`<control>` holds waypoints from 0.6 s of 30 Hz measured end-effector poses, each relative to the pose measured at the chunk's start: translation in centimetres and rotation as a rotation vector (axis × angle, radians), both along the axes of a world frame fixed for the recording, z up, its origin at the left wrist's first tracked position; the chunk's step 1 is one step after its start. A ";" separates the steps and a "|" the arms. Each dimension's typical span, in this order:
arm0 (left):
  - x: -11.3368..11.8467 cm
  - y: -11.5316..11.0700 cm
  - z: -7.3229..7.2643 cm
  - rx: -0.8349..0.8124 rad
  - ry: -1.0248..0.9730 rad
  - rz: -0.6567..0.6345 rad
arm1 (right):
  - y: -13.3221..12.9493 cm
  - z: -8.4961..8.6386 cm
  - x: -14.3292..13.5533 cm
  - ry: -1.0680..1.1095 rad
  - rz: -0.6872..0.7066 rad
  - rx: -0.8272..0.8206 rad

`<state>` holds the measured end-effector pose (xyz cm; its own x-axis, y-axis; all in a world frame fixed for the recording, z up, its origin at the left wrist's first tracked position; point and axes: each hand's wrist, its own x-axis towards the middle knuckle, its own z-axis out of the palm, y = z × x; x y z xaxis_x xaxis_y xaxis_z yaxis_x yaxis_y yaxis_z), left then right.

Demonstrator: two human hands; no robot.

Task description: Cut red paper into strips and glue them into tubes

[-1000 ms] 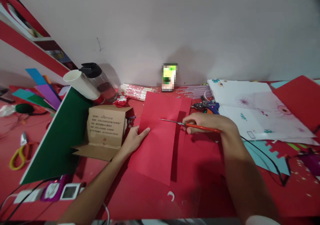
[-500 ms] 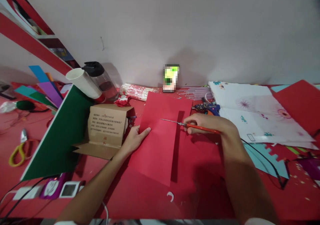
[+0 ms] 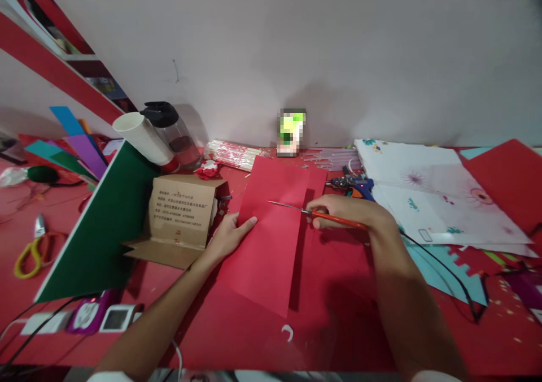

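Your left hand (image 3: 231, 236) pinches the left edge of the red paper (image 3: 265, 252) in front of you; your right hand (image 3: 342, 211) grips the scissors (image 3: 339, 221), blade across the sheet. Beyond the tip it looks uncut; any slit behind is unclear. A pale crescent scrap (image 3: 290, 333) lies nearer you

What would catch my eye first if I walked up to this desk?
Probably the large red sheet in the middle, held at its left edge by the left hand, with orange-handled scissors in the right hand pointing over it. Next, likely the slanted green board on the left, beside a brown cardboard box.
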<state>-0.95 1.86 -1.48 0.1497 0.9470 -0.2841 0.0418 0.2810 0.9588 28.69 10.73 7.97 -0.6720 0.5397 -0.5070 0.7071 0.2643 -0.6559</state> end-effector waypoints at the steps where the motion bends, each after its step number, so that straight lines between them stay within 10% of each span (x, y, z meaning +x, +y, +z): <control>1: 0.0 0.0 0.0 0.002 0.002 0.002 | 0.0 -0.1 0.0 0.007 -0.005 -0.007; 18: 0.3 -0.2 0.7 0.009 0.037 -0.006 | 0.0 -0.1 -0.2 -0.012 0.033 0.028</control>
